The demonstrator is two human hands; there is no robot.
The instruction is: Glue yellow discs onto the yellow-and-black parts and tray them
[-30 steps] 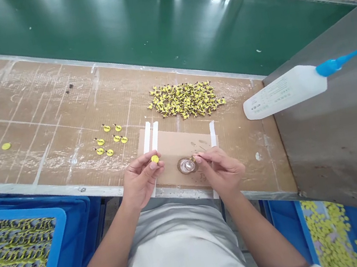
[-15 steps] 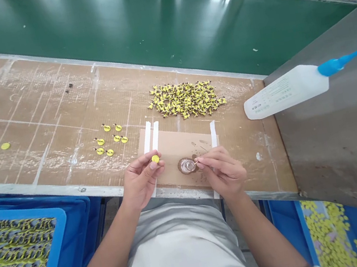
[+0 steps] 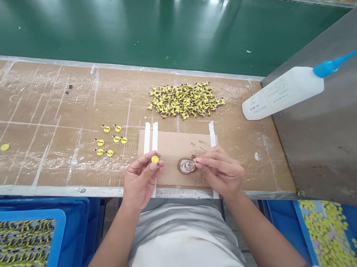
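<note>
My left hand (image 3: 142, 179) pinches a small round yellow disc (image 3: 155, 159) between thumb and fingers, above the left side of a taped-down cardboard sheet (image 3: 173, 141). Over the right side of that sheet, my right hand (image 3: 221, 171) is closed on a thin stick (image 3: 196, 161), mostly hidden by the fingers. The stick's tip is at a round patch of whitish glue (image 3: 187, 165). Beyond the sheet lies a heap of tiny yellow-and-black figures (image 3: 186, 100). Left of the sheet are several yellow discs with dark pieces on them (image 3: 109, 153).
A white bottle with a blue nozzle (image 3: 283, 91) leans against the metal panel (image 3: 336, 124) at right. Blue trays (image 3: 60, 218) stand low at left; loose yellow discs (image 3: 330, 231) fill one at lower right. A green belt (image 3: 106, 35) runs behind the cardboard-covered bench.
My right hand has shifted slightly left with the stick at the glue patch. My left hand keeps its hold on the yellow disc. The view has turned a little.
</note>
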